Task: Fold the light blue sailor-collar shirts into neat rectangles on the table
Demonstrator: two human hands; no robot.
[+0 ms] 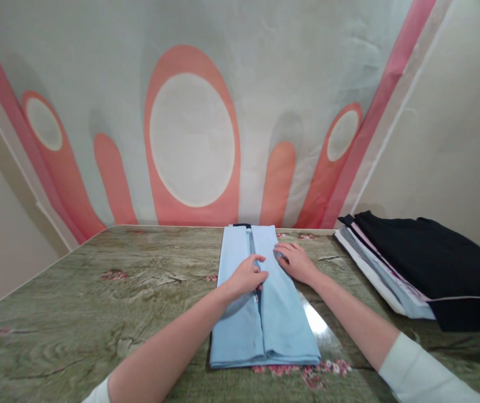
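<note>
A light blue garment [286, 322] lies folded into a long panel on the table, its two sides meeting along a gap down the middle. Dark cloth and a small white tag show inside that gap. My left hand [246, 275] is over the gap, thumb and forefinger apart and the other fingers curled, with nothing visible between them. At the panel's upper right edge rests my right hand [296, 262], fingers loosely bent and spread on the cloth, its fingertips touching the fabric without a visible grip.
The wood-patterned table [139, 302] has pink flower prints. To the right lies a stack of folded clothes, with a black garment [433, 254] on top and white, grey and pink layers below. Behind the table's far edge hangs a backdrop [257, 84] with red rounded shapes.
</note>
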